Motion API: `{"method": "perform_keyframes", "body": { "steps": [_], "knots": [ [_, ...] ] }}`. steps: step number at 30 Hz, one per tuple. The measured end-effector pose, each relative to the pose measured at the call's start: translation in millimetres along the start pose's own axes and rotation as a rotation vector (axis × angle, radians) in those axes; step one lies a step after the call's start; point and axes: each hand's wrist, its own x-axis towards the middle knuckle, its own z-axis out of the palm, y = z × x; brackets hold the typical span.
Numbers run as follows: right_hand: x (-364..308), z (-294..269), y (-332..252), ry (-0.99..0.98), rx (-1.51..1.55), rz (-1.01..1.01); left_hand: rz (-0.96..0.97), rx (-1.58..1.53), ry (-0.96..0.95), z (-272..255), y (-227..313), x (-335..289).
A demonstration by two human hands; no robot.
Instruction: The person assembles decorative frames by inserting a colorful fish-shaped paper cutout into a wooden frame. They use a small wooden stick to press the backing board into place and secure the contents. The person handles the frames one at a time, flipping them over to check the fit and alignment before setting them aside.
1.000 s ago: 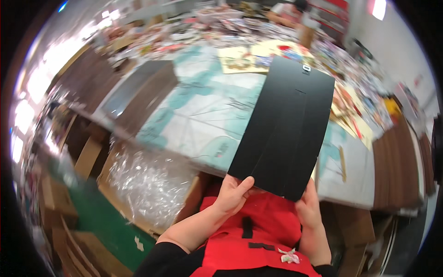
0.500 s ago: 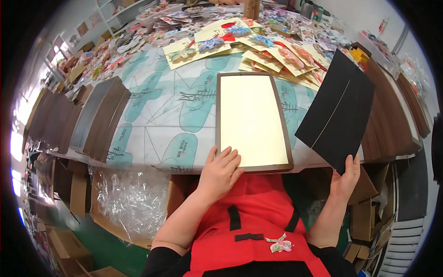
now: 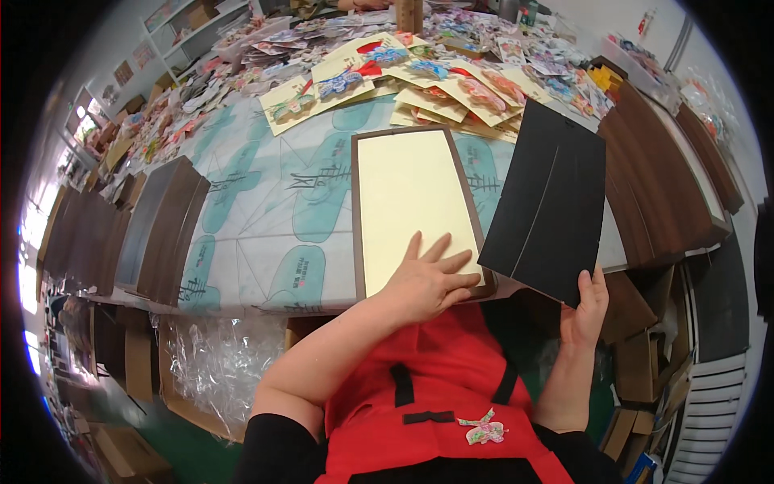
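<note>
A brown frame (image 3: 356,218) lies on the table in front of me, with a pale cream sheet (image 3: 411,194) inside it. Over the sheet's lower part rests my left hand (image 3: 431,278), fingers spread and holding nothing. My right hand (image 3: 586,310) pinches the lower corner of a black backing board (image 3: 548,202), which is raised and tilted just right of the frame. A thin pale line runs down the board's face. The board's lower left corner comes close to the frame's right edge; whether they touch I cannot tell.
Stacks of brown frames stand at the left (image 3: 165,226) and right (image 3: 665,185). Cream cards with colourful ornaments (image 3: 347,81) lie beyond the frame, before heaps of small packets. Below the table edge, a cardboard box holds clear plastic wrap (image 3: 218,371). A patterned cloth (image 3: 266,202) covers the table.
My left hand has slid right across the cream sheet, fingers spreading. The black board in my right hand has swung left, more upright and nearer the frame. The whole view has shifted slightly.
</note>
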Motion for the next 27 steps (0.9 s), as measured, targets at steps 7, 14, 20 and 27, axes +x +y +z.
{"method": "perform_keyframes", "body": {
  "steps": [7, 14, 20, 27],
  "knots": [
    [0, 6, 2, -0.061, -0.008, 0.043, -0.044, -0.421, 0.026, -2, 4, -5],
    [10, 39, 16, -0.27, -0.107, 0.083, -0.369, -0.228, 0.417, -5, -35, -56],
    [20, 74, 40, -0.465, -0.15, 0.303, -0.549, -0.747, 0.785, 18, -34, -75],
    [21, 106, 44, -0.546, -0.505, 0.161, -0.51, -0.792, 0.747, 23, -24, -82]
  ]
}}
